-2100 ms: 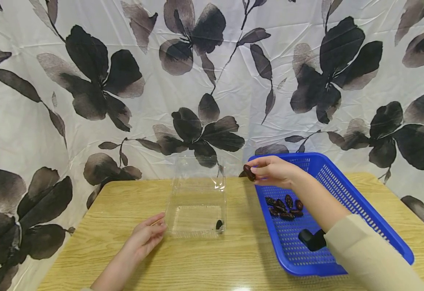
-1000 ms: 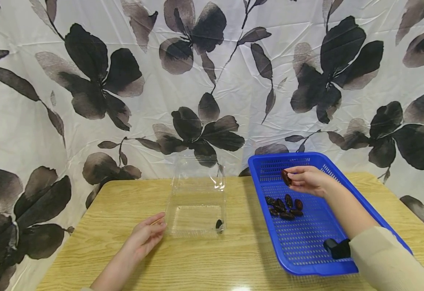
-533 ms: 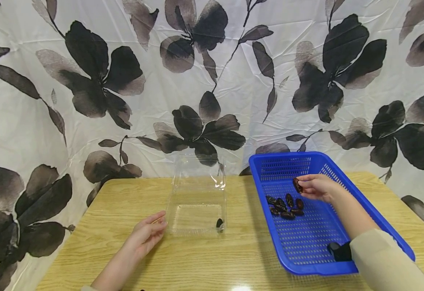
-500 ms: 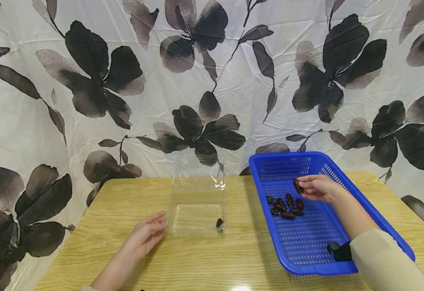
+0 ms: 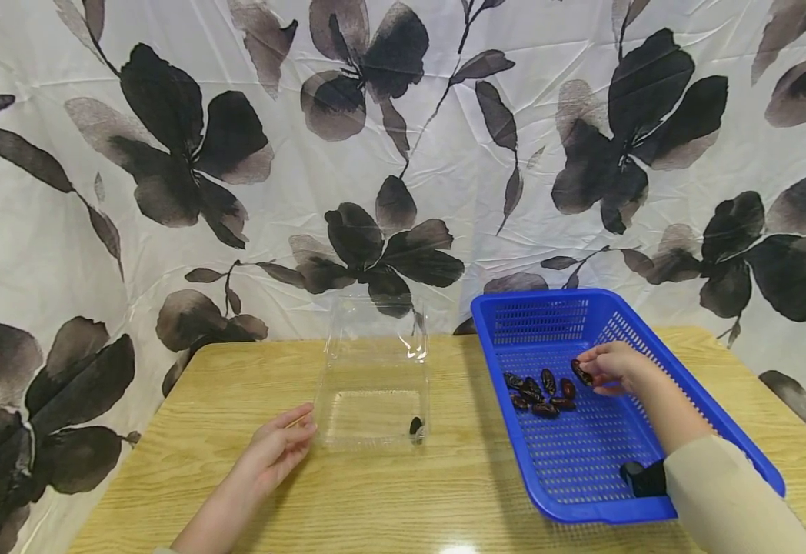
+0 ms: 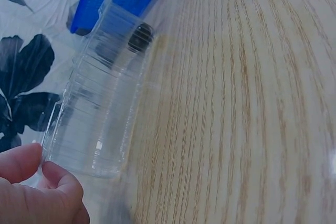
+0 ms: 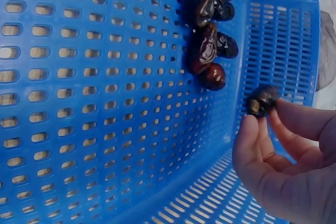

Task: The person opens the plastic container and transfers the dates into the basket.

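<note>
My right hand [image 5: 621,368] pinches a brown date [image 5: 581,372] between thumb and fingertips, low inside the blue perforated basket [image 5: 583,462]. The same held date [image 7: 262,100] appears in the right wrist view, apart from the other dates [image 7: 203,51]. Several wrinkled dark dates [image 5: 547,382] lie together by the basket's left side. Left of the basket, a clear plastic clamshell box [image 5: 375,396] stands with its lid raised. In its near right corner sits one dark oval thing [image 5: 415,425], seemingly a date. My left hand [image 5: 274,450] pinches the box's left rim [image 6: 46,145] with thumb and finger.
Both containers stand on a wood-grain table [image 5: 403,500]. A white cloth with dark flowers [image 5: 403,154] hangs behind the table's back edge. A black wrist device [image 5: 647,478] shows at my right sleeve, over the basket.
My right hand, holding the date, has moved from above the basket's left rim rightward and down into the basket. My left hand and the box have stayed in place.
</note>
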Demonstrator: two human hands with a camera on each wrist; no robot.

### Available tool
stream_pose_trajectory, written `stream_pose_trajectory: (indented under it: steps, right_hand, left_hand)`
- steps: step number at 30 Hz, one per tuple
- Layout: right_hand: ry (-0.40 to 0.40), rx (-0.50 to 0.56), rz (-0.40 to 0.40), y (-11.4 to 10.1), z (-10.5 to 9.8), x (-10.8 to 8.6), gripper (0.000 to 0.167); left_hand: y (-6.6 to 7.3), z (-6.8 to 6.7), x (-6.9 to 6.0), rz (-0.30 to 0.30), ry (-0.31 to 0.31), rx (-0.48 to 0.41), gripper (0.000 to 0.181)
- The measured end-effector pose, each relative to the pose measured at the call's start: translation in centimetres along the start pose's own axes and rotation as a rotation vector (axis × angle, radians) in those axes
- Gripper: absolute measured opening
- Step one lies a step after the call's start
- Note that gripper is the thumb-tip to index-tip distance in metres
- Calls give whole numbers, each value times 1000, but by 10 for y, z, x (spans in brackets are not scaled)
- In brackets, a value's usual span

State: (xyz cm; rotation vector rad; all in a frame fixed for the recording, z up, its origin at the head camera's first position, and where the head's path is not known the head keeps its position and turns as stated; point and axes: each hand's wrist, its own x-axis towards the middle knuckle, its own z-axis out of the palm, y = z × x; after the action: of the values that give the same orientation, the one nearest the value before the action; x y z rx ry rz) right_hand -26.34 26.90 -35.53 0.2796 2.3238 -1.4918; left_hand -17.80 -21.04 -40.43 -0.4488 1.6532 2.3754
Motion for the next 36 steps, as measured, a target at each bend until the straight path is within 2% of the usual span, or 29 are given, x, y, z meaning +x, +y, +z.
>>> stream_pose_trajectory:
  steps: [5,12,23,29,36]
  right_hand:
    - [20,-70,2,0,-1,-1,32]
    - [7,-5,-42,-11,7,1,16]
    - [-118,74,-163,-58,26,-7,18]
    - [-166,4,-208,-84,43,-10,33]
    - [-235,-53,-231,-109,67,-13,39]
  left_hand:
    - [0,0,0,-4,-1,1,61]
    - [-1,0,-1,-2,-1,11,59]
    - [1,0,-1,-3,-12,-4,64]
    - [1,0,-1,2,-10,-2,61]
    - [0,0,-1,-3,-10,-4,60]
